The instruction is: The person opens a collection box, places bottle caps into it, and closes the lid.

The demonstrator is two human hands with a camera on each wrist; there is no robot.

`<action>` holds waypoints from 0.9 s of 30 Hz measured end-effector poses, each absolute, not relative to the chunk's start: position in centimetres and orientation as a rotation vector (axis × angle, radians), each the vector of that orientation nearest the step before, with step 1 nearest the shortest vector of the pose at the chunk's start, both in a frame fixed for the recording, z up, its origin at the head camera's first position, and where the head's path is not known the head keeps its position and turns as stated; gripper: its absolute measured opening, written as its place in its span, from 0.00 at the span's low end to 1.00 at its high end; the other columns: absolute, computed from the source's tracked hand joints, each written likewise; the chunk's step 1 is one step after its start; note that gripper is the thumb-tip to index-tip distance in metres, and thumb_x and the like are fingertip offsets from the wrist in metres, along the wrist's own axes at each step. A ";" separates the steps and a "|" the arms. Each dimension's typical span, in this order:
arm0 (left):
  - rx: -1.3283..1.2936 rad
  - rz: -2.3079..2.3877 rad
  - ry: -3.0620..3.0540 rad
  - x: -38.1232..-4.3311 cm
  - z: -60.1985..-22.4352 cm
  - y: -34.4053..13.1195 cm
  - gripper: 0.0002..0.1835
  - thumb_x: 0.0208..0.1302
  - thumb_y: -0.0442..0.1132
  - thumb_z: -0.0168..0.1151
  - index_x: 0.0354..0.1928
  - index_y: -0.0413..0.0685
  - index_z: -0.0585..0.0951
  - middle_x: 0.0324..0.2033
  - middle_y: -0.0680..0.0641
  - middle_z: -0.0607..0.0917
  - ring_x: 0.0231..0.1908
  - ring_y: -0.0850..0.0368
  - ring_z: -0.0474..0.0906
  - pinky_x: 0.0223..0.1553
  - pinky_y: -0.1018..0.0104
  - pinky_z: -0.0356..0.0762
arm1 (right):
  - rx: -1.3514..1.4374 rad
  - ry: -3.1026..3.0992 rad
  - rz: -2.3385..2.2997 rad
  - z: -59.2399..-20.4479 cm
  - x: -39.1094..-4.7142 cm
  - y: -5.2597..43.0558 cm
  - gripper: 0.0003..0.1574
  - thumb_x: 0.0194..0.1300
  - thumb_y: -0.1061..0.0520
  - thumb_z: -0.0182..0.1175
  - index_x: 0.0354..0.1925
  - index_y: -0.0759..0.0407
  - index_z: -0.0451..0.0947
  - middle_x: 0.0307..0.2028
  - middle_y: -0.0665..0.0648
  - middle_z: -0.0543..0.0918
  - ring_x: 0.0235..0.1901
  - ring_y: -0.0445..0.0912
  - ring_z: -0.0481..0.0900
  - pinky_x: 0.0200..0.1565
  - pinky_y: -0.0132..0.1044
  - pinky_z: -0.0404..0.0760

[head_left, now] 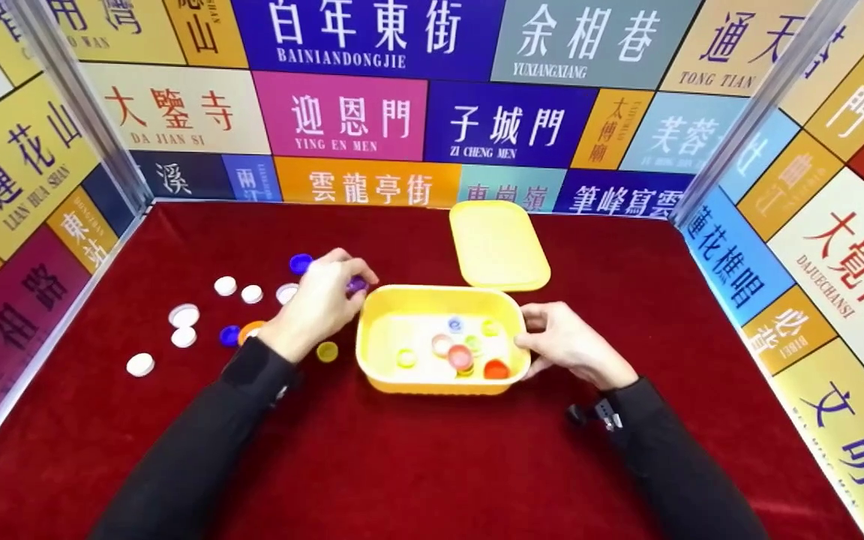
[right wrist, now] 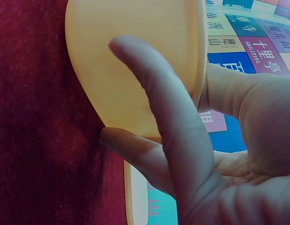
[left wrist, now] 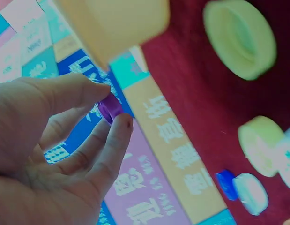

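The left hand [head_left: 319,296] pinches a purple cap [left wrist: 108,108] between its fingertips; the right hand [head_left: 571,345] grips a yellow box [head_left: 439,388] (caps [head_left: 460,357] inside).

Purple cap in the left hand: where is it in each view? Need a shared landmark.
Head: purple cap just left of centre, in the left hand.
Left wrist: purple cap left of centre, about mid-height.
Right wrist: not in it.
Shared landmark: yellow tub, in all three views.
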State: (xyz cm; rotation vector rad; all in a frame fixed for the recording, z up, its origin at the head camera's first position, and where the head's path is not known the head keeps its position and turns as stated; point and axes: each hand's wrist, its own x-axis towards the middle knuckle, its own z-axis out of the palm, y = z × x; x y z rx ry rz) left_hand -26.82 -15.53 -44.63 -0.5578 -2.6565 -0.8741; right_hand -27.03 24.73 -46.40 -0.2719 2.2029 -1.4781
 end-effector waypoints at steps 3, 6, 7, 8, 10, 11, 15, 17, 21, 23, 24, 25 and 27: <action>-0.646 -0.865 -2.637 -26.1 -44.4 -14.6 0.08 0.73 0.27 0.75 0.50 0.38 0.95 0.47 0.33 0.90 0.47 0.38 0.91 0.56 0.47 0.95 | -0.276 2.199 -1.473 -46.5 -27.0 24.7 0.31 0.80 0.70 0.62 0.77 0.75 0.77 0.65 0.79 0.87 0.44 0.58 0.97 0.38 0.49 0.98; -0.744 -0.848 -2.618 -25.5 -44.4 -13.6 0.07 0.72 0.25 0.74 0.49 0.36 0.94 0.46 0.33 0.90 0.45 0.40 0.91 0.53 0.49 0.95 | -0.276 2.195 -1.475 -46.5 -27.0 24.8 0.31 0.80 0.70 0.62 0.77 0.75 0.76 0.65 0.79 0.87 0.45 0.58 0.98 0.38 0.50 0.98; -0.772 -0.839 -2.616 -25.4 -44.4 -13.3 0.07 0.72 0.25 0.74 0.49 0.36 0.94 0.45 0.34 0.90 0.45 0.40 0.91 0.52 0.49 0.95 | -0.276 2.196 -1.475 -46.4 -27.0 24.8 0.31 0.80 0.70 0.62 0.77 0.75 0.76 0.65 0.79 0.87 0.45 0.58 0.98 0.38 0.50 0.98; -0.795 -0.832 -2.616 -25.2 -44.4 -13.0 0.07 0.71 0.24 0.74 0.48 0.36 0.94 0.45 0.34 0.90 0.45 0.41 0.90 0.52 0.49 0.95 | -0.275 2.195 -1.477 -46.4 -27.0 24.8 0.31 0.81 0.70 0.62 0.78 0.75 0.76 0.66 0.79 0.87 0.45 0.58 0.98 0.38 0.50 0.98; -0.837 -0.811 -2.622 -24.9 -44.4 -12.5 0.07 0.72 0.24 0.74 0.48 0.36 0.93 0.44 0.35 0.90 0.44 0.41 0.90 0.52 0.49 0.95 | -0.277 2.197 -1.476 -46.4 -27.0 24.8 0.31 0.81 0.69 0.62 0.78 0.75 0.76 0.66 0.78 0.87 0.45 0.58 0.98 0.38 0.50 0.98; -0.856 -0.796 -2.627 -24.8 -44.5 -12.2 0.07 0.72 0.25 0.75 0.48 0.37 0.93 0.44 0.35 0.90 0.44 0.42 0.89 0.52 0.49 0.95 | -0.276 2.202 -1.472 -46.3 -27.0 24.8 0.31 0.81 0.69 0.62 0.77 0.75 0.76 0.65 0.79 0.87 0.44 0.57 0.98 0.38 0.50 0.98; -0.915 -0.735 -2.670 -24.4 -44.7 -11.3 0.06 0.73 0.27 0.76 0.49 0.37 0.93 0.42 0.36 0.89 0.42 0.43 0.87 0.51 0.50 0.94 | -0.270 2.208 -1.471 -46.3 -27.0 24.9 0.30 0.81 0.70 0.62 0.77 0.75 0.77 0.65 0.79 0.87 0.44 0.57 0.98 0.38 0.50 0.98; -0.941 -0.717 -2.692 -24.4 -44.9 -10.9 0.07 0.73 0.27 0.77 0.50 0.37 0.93 0.43 0.36 0.89 0.42 0.43 0.87 0.51 0.49 0.93 | -0.258 2.211 -1.474 -46.4 -27.1 24.8 0.30 0.80 0.70 0.62 0.76 0.74 0.77 0.64 0.79 0.88 0.43 0.57 0.98 0.38 0.50 0.98; -0.980 -0.678 -2.738 -24.2 -45.4 -10.3 0.07 0.72 0.27 0.78 0.49 0.36 0.94 0.43 0.36 0.90 0.45 0.42 0.87 0.52 0.49 0.93 | -0.262 2.207 -1.476 -46.4 -27.0 24.8 0.30 0.80 0.70 0.62 0.76 0.74 0.77 0.64 0.78 0.88 0.43 0.57 0.98 0.38 0.50 0.98; -0.997 -0.654 -2.761 -24.3 -45.6 -10.2 0.07 0.72 0.26 0.77 0.49 0.37 0.94 0.43 0.36 0.90 0.46 0.41 0.87 0.52 0.49 0.93 | -0.270 2.206 -1.474 -46.4 -27.0 24.8 0.30 0.80 0.70 0.63 0.76 0.74 0.77 0.64 0.78 0.88 0.43 0.57 0.98 0.38 0.50 0.98; -1.004 -0.642 -2.770 -24.3 -45.6 -10.1 0.06 0.72 0.26 0.76 0.48 0.36 0.94 0.43 0.36 0.91 0.46 0.41 0.87 0.52 0.49 0.93 | -0.271 2.204 -1.474 -46.4 -27.0 24.7 0.30 0.80 0.70 0.62 0.77 0.74 0.77 0.64 0.78 0.88 0.43 0.57 0.98 0.38 0.50 0.98; -1.011 -0.630 -2.778 -24.3 -45.7 -10.0 0.06 0.73 0.26 0.75 0.48 0.36 0.94 0.43 0.36 0.91 0.46 0.41 0.88 0.51 0.49 0.93 | -0.270 2.206 -1.472 -46.4 -27.0 24.7 0.30 0.80 0.70 0.63 0.76 0.74 0.77 0.64 0.78 0.88 0.43 0.57 0.98 0.38 0.49 0.98; -1.010 -0.619 -2.795 -24.4 -45.7 -9.9 0.07 0.74 0.26 0.73 0.49 0.36 0.94 0.44 0.36 0.92 0.46 0.41 0.88 0.51 0.48 0.94 | -0.274 2.209 -1.472 -46.4 -27.0 24.7 0.31 0.80 0.70 0.62 0.77 0.74 0.77 0.64 0.78 0.88 0.44 0.57 0.98 0.37 0.49 0.98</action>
